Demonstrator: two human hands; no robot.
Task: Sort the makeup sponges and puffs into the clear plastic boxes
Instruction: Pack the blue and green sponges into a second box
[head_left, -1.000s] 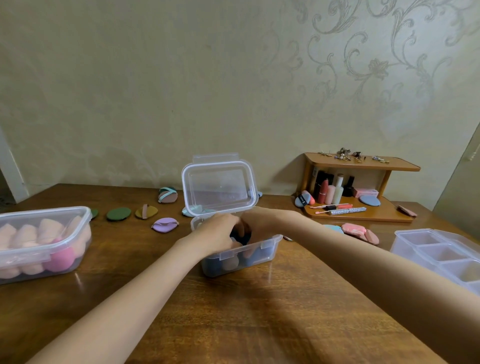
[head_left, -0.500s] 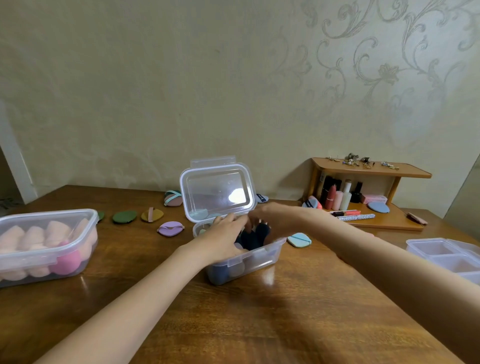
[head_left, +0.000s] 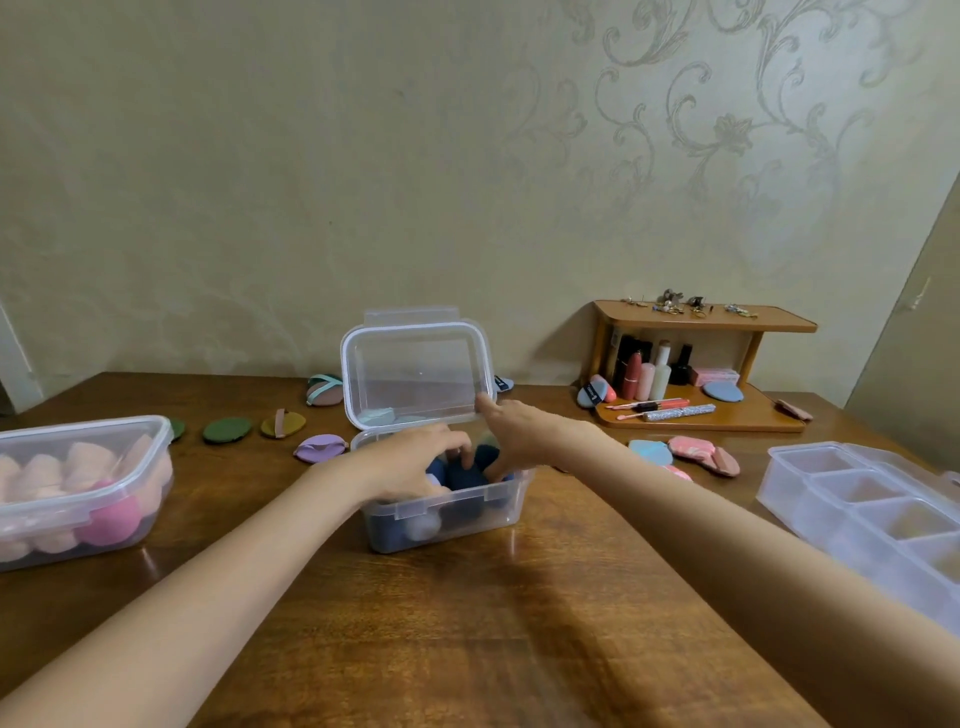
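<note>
Pink and peach sponges (head_left: 62, 483) fill the clear box (head_left: 156, 441) at the table's (head_left: 467, 623) left. Flat puffs (head_left: 227, 429) lie behind. At centre, the left hand (head_left: 410, 462) curls down into the open small box (head_left: 447, 512), seemingly pressing dark blue sponges (head_left: 465, 475); the right hand (head_left: 524, 436) spreads over them, fingertips at the raised lid (head_left: 415, 374). A divided tray (head_left: 857, 499) sits right.

Centre box (head_left: 447, 512): we note lid upright, dark blue sponges (head_left: 460, 475) inside.
Left box (head_left: 78, 488): pink, peach sponges.
Puffs (head_left: 227, 429): loose on desk.
</note>
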